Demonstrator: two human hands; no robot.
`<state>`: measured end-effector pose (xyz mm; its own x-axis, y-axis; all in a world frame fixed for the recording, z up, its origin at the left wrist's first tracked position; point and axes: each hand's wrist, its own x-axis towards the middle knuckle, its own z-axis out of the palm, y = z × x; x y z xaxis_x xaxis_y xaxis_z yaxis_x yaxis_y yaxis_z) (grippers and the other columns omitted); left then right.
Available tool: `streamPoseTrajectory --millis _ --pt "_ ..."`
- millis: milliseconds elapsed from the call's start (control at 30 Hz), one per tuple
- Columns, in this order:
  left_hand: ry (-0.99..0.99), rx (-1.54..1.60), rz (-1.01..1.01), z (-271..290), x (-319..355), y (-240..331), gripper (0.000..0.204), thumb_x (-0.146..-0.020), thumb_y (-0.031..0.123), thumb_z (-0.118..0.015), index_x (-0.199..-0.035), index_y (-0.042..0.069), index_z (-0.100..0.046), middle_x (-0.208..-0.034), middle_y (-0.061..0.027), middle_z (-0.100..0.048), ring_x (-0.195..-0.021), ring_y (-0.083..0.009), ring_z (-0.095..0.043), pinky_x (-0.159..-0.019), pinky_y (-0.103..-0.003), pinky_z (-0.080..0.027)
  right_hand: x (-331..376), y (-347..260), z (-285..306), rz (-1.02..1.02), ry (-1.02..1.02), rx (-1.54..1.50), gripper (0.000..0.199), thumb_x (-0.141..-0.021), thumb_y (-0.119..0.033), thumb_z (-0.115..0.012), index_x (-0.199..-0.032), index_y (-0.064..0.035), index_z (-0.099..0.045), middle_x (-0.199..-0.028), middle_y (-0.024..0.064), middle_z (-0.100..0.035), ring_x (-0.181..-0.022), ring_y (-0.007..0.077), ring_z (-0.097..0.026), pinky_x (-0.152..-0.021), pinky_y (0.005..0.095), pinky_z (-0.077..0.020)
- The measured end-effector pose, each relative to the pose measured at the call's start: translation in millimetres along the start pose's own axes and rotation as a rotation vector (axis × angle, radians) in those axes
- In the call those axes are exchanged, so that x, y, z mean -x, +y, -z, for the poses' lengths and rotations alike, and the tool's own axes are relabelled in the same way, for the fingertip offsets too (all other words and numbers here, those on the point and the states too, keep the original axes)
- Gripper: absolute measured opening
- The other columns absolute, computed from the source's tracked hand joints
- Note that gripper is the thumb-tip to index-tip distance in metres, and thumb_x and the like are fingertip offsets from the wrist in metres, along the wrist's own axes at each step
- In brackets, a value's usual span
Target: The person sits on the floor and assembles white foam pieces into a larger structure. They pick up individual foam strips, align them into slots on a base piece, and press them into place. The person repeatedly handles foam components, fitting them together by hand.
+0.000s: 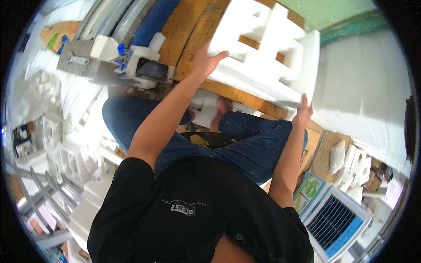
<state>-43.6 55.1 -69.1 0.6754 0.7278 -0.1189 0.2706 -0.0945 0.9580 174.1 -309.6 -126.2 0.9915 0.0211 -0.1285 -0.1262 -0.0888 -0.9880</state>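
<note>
A white foam piece [263,57] was held by the 2 hands at the wooden table [190,44], over its near right part. The left corner of the piece was grasped by the left hand [205,65], with the thumb laid along the near edge and the other fingers mostly hidden. The near right corner was gripped by the right hand [301,115], with the thumb pointed upward against the foam. The piece was crossed by raised ribs, and brown wood was seen through its openings. Whether its underside was fully rested on the wood could not be told.

To the left on the table, a blue roll [155,22] was placed beside grey rolls [112,17]. Nearer the person, a white device with a dark front [151,69] was set just beside a grey metal box [74,61]. Blue jeans [263,131] and a black shirt [197,236] were worn. At the lower right, a white appliance with a dark grille [331,221] was seen, with smaller foam pieces [357,164] near it. At the far left, more foam was scattered, partly blurred, above a grey metal frame [44,188].
</note>
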Motion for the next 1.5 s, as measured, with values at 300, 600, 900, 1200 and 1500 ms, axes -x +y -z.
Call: streamPoseTrajectory --millis 300,600,900,1200,1500 --pt "-0.159 0.276 -0.101 65 8 114 0.057 -0.108 0.051 -0.050 -0.133 0.001 -0.064 -0.128 -0.0092 -0.065 -0.119 -0.0195 -0.058 -0.112 -0.036 -0.038 63 -167 13 0.218 0.005 -0.015 0.075 -0.106 -0.057 -0.052 -0.135 0.0116 -0.059 -0.135 0.0216 -0.062 -0.125 0.0287 -0.057 -0.113 0.0398 -0.0383" --pt "-0.209 0.417 -0.188 91 47 167 0.084 -0.106 0.067 -0.035 -0.145 -0.005 -0.053 -0.140 -0.0129 -0.062 -0.132 -0.0232 -0.053 -0.118 -0.036 -0.031 118 -235 19 0.175 -0.014 -0.106 0.101 -0.104 -0.069 -0.044 -0.162 0.0077 -0.016 -0.168 0.0255 -0.023 -0.157 0.0312 -0.023 -0.128 0.0387 -0.0151" --pt "-0.072 0.140 -0.294 86 50 158 0.061 -0.102 0.052 -0.057 -0.136 0.002 -0.062 -0.117 -0.0110 -0.068 -0.111 -0.0191 -0.062 -0.102 -0.033 -0.043 113 -227 24 0.249 -0.018 0.016 0.092 -0.101 -0.072 -0.049 -0.143 0.0098 -0.054 -0.129 0.0237 -0.064 -0.117 0.0313 -0.063 -0.103 0.0412 -0.0482" --pt "-0.085 0.365 -0.438 83 39 168 0.060 -0.101 0.049 -0.058 -0.138 0.001 -0.060 -0.124 -0.0112 -0.067 -0.114 -0.0192 -0.061 -0.102 -0.033 -0.043 94 -223 25 0.337 0.029 -0.132 0.080 -0.104 -0.064 -0.049 -0.134 0.0089 -0.058 -0.125 0.0200 -0.065 -0.111 0.0272 -0.063 -0.097 0.0387 -0.0494" --pt "-0.100 0.630 -0.449 81 59 57 0.058 -0.107 0.043 -0.047 -0.148 0.002 -0.047 -0.144 -0.0131 -0.057 -0.139 -0.0248 -0.049 -0.117 -0.039 -0.035 80 -125 54 0.520 0.032 -0.288 0.075 -0.112 -0.053 -0.036 -0.153 0.0096 -0.039 -0.154 0.0212 -0.048 -0.144 0.0286 -0.044 -0.122 0.0395 -0.0294"
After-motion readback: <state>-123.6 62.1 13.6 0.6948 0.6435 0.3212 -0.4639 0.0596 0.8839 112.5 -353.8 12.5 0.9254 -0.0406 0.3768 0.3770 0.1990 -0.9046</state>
